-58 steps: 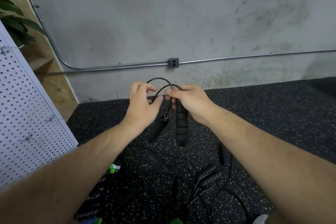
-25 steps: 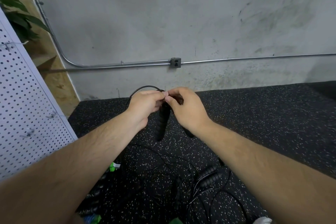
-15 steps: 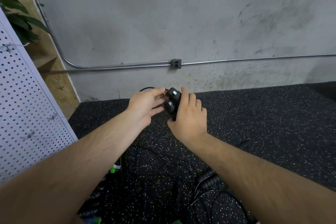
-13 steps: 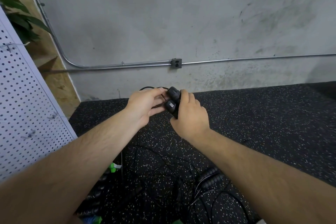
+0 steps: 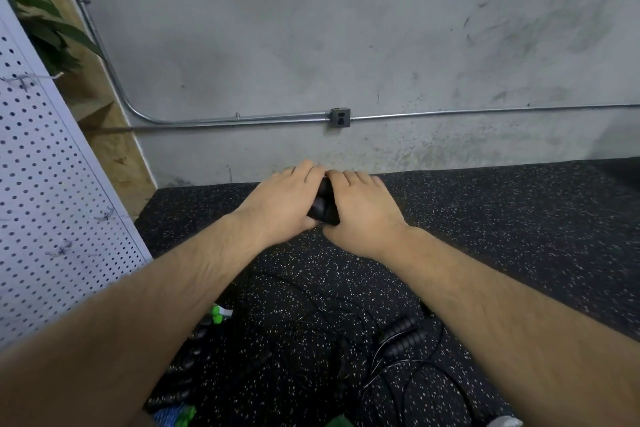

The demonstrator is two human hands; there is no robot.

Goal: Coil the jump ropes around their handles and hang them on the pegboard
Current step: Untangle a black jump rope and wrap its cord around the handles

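Two black foam jump-rope handles (image 5: 322, 206) are pressed side by side between my hands, only their ends showing. My left hand (image 5: 282, 204) wraps them from the left and my right hand (image 5: 360, 211) wraps them from the right, knuckles up, out over the floor. Their rope is hidden under my fingers. The white pegboard (image 5: 45, 191) with wire hooks leans at the left. More black ropes and handles (image 5: 398, 336) lie tangled on the floor below my arms.
A speckled black rubber floor (image 5: 502, 218) meets a grey concrete wall with a metal conduit and outlet box (image 5: 340, 118). Green-and-black handles (image 5: 214, 314) and a blue rope (image 5: 171, 418) lie near the pegboard's foot. A plant (image 5: 45, 31) stands behind the pegboard.
The two dangling handles were brought together. Both hands have now closed over them and turned knuckles up, and the rope loop seen above the hands is out of sight.
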